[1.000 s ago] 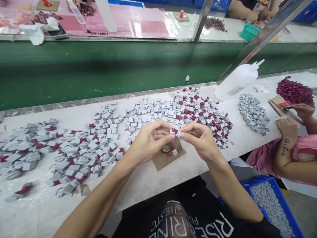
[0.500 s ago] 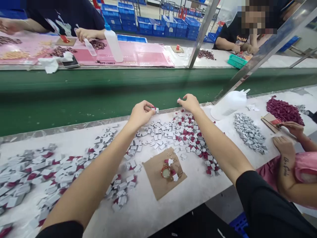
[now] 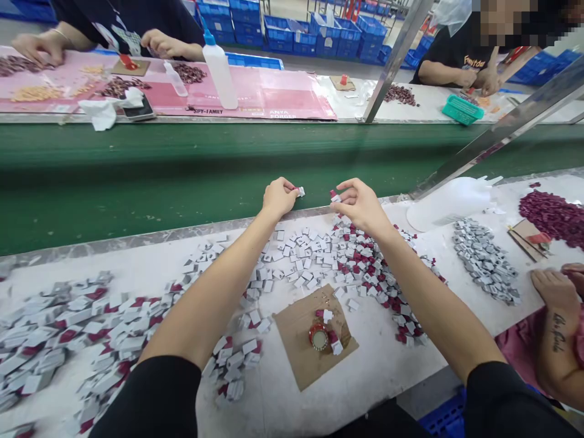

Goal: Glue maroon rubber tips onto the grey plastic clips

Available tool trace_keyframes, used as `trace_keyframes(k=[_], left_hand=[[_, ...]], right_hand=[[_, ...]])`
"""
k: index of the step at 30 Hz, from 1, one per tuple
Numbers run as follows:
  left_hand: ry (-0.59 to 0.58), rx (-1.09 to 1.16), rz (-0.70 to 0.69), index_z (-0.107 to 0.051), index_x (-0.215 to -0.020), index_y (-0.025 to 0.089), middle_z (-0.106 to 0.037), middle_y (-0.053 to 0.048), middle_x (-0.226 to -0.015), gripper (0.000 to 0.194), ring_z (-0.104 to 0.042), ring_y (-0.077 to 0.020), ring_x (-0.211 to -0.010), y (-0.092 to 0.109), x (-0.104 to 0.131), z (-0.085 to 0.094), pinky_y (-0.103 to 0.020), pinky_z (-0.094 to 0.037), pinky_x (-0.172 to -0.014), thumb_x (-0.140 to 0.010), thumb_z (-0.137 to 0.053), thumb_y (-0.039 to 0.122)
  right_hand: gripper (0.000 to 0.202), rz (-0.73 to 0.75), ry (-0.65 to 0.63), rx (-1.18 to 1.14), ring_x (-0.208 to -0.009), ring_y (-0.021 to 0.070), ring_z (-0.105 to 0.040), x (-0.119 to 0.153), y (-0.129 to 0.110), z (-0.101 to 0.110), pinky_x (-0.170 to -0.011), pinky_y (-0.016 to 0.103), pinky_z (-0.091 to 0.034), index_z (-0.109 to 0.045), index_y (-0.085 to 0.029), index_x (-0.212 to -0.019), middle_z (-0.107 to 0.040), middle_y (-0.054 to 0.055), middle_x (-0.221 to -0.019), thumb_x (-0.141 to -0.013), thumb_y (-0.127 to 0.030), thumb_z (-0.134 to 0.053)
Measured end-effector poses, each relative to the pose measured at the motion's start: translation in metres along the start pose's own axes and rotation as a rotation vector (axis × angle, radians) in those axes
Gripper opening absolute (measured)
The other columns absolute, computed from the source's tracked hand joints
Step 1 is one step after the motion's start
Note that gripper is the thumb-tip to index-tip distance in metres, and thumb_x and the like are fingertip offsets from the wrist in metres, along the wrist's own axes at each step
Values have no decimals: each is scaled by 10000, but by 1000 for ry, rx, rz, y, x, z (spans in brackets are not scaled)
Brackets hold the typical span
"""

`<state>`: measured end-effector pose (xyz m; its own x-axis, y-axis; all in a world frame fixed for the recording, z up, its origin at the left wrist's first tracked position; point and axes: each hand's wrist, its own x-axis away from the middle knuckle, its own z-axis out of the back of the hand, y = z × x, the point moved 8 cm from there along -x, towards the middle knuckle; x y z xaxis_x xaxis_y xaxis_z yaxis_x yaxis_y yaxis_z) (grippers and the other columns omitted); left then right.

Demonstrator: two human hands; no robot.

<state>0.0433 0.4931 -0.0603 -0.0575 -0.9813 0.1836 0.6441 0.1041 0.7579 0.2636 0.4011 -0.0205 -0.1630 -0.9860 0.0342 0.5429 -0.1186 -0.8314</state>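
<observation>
Above the far edge of the white table [image 3: 237, 420], my left hand [image 3: 279, 198] pinches a small maroon and grey-white piece [image 3: 300, 191]. To its right, my right hand [image 3: 360, 204] holds another maroon and white piece [image 3: 335, 196] between thumb and fingers. Grey-white and maroon pieces [image 3: 301, 249] lie spread below both hands. Nearer to me is a brown cardboard square [image 3: 294, 340] bearing a round red-rimmed cap [image 3: 318, 336] and two maroon and white pieces, one [image 3: 324, 315] behind the cap and one [image 3: 336, 344] at its right.
Beyond the table edge runs a green belt [image 3: 182, 158]. A white bottle [image 3: 449, 202] lies at the right, near a grey pile [image 3: 486, 258] and a maroon pile [image 3: 554, 216]. A metal post [image 3: 396, 61] rises ahead. Other people's hands are at the right and across the belt.
The view has shifted, moving the scene slightly. My right hand has turned, so its maroon and white piece shows more fully. Both hands still hold pieces.
</observation>
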Motion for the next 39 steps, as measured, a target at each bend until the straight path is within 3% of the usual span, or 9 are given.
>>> trace_keyframes(k=[3,8,14,18,21,26,29,34,39], left_hand=[[36,-62,1,-642,-884,250,-795,-132,-1112,181,-624,-399,-1362,0,2,7,-544,-488,-1173,-865,-811,187],[92,-145,-63,-657,-1184,193,-684,-209,-1289,363,-570,-446,-1384,0,31,26,-598,-442,-1208,-849,-782,129],[-170,-274,-387,-719,-1145,209,-646,-139,-1190,215,-577,-396,-1284,9,136,24,-576,-485,-1146,-936,-674,189],[-225,-383,-492,-706,-1092,214,-654,-124,-1133,139,-590,-374,-1190,5,201,16,-539,-510,-1089,-962,-704,263],[-220,-485,-487,-699,-1086,219,-676,-147,-1156,118,-585,-401,-1202,-3,224,4,-546,-517,-1067,-975,-717,251],[-174,-517,-459,-693,-1068,215,-703,-185,-1222,130,-609,-411,-1227,-10,231,-6,-558,-527,-1058,-1007,-603,144],[-202,-348,-451,-668,-1037,227,-729,-150,-1216,120,-652,-367,-1211,-7,235,0,-534,-538,-1077,-988,-595,146],[-319,137,-238,-691,-1101,244,-789,-57,-1111,147,-759,-243,-1006,-12,252,17,-400,-624,-969,-956,-670,254],[-280,226,-173,-797,-1140,243,-800,-80,-1170,192,-771,-238,-1011,-19,269,25,-398,-647,-976,-993,-691,309]], right_hand=[[430,39,-28,-242,-773,228,-758,38,-9,5,-705,382,-642,-705,-222,-1069,-754,39,-898,-772,-425,-941],[346,13,-68,-415,-848,239,-808,109,-20,12,-811,422,-707,-818,-218,-1023,-827,67,-926,-815,-454,-963],[163,-58,-110,-376,-862,252,-839,203,-5,14,-796,413,-725,-878,-271,-1025,-858,59,-931,-929,-400,-906],[157,-78,-53,-351,-884,263,-835,245,8,11,-836,426,-720,-882,-278,-1011,-861,61,-959,-939,-416,-896],[144,-91,-43,-334,-877,266,-823,262,8,5,-822,424,-708,-878,-286,-1006,-854,57,-955,-955,-421,-884],[98,-99,-63,-321,-858,262,-811,276,1,-6,-791,418,-687,-879,-298,-1010,-868,51,-967,-968,-384,-861],[95,-101,-76,-311,-853,258,-802,281,0,-11,-784,417,-680,-875,-289,-1018,-871,49,-966,-970,-363,-839],[97,-59,-83,-265,-813,250,-786,286,-1,-18,-749,402,-673,-877,-282,-1022,-871,49,-951,-985,-335,-805],[102,-13,-97,-224,-796,241,-770,286,-2,-25,-740,391,-655,-877,-280,-1039,-869,41,-947,-1006,-308,-784]])
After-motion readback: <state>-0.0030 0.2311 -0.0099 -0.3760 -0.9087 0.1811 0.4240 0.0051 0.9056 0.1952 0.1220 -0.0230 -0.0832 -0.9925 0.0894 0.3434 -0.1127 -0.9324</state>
